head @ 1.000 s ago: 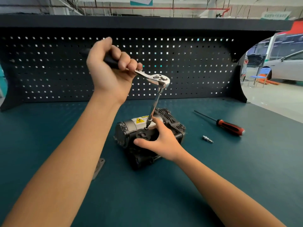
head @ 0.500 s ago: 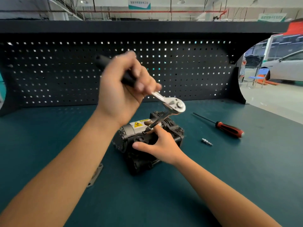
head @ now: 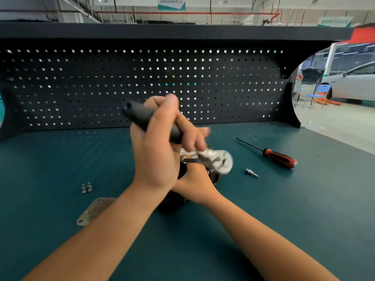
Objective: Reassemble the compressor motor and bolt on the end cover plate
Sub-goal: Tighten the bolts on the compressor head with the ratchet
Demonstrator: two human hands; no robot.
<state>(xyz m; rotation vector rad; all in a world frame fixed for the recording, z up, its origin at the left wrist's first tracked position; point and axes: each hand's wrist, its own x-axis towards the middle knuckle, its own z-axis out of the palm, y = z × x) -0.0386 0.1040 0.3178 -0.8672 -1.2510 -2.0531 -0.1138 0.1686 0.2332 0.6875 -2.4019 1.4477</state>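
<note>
My left hand (head: pixel 160 151) grips the black handle of a ratchet wrench (head: pixel 220 161), whose chrome head is blurred and lies over the right side of the compressor motor. The black compressor motor (head: pixel 172 201) sits at the bench's middle, mostly hidden behind both hands. My right hand (head: pixel 194 185) rests on the motor just below the ratchet's extension bar; its fingers are hidden by my left hand. A grey metal end cover plate (head: pixel 93 209) lies flat on the bench to the left of the motor. Loose bolts (head: pixel 86 188) lie beyond the plate.
A red and black screwdriver (head: pixel 278 158) lies to the right on the teal bench top (head: pixel 263 209), with a small metal fitting (head: pixel 251 173) in front of it. A black pegboard (head: pixel 142 84) closes the back. The bench's right edge borders an open shop floor.
My left hand has swung the ratchet down and to the right, from high above the motor to low over it. The view has tilted, showing the cover plate and bolts.
</note>
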